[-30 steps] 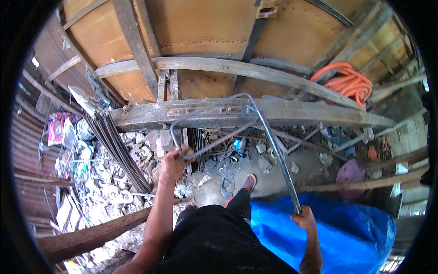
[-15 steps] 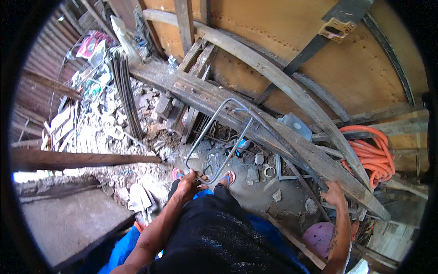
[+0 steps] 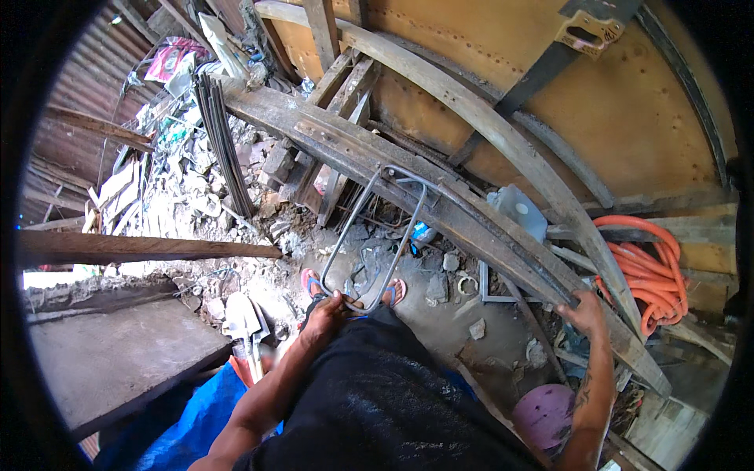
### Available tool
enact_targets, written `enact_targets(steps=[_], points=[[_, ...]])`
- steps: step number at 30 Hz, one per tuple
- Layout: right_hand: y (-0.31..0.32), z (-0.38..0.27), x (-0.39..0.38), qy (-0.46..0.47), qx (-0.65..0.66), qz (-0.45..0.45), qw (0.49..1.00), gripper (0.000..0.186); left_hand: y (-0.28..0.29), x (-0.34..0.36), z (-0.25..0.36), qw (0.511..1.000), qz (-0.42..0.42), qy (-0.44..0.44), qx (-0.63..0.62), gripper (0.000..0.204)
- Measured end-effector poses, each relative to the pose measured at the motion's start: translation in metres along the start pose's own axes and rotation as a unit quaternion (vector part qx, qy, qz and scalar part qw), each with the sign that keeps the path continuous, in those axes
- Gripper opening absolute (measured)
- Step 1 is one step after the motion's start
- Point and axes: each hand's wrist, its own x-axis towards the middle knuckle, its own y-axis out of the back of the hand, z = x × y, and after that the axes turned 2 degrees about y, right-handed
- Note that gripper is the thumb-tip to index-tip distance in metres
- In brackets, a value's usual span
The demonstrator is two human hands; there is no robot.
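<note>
A thin steel rod bent into a long loop (image 3: 351, 223) reaches from near my waist up to the wooden beam (image 3: 314, 133). My left hand (image 3: 323, 315) is closed around the loop's near rounded end. At its far end the rod meets a long dark metal bar (image 3: 510, 242), which lies slantwise along the beam. My right hand (image 3: 583, 312) grips the lower right end of that bar. How the rod and bar join at the beam is too small to make out.
Dark rods (image 3: 224, 149) lean at the left over rubble (image 3: 196, 180). A trowel (image 3: 245, 322) lies near a concrete slab (image 3: 126, 353). An orange hose (image 3: 644, 275) hangs at the right. A handsaw (image 3: 587, 35) is on the far panel. A plastic jug (image 3: 518, 210) rests behind the beam.
My right hand has swung the dark bar a little toward the far right, closer along the beam. The rod's far corner has bent inward, and the loop looks more closed.
</note>
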Motion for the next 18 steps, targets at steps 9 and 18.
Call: enact_targets(steps=[9, 18], points=[[-0.007, 0.009, 0.007, -0.002, 0.039, -0.004, 0.999, 0.054, -0.022, 0.009, 0.001, 0.994, 0.100, -0.005, 0.038, 0.029], [-0.028, 0.003, -0.018, -0.040, 0.036, 0.006, 0.999, 0.057, -0.002, 0.039, -0.005, 0.974, 0.201, -0.089, -0.057, 0.022]])
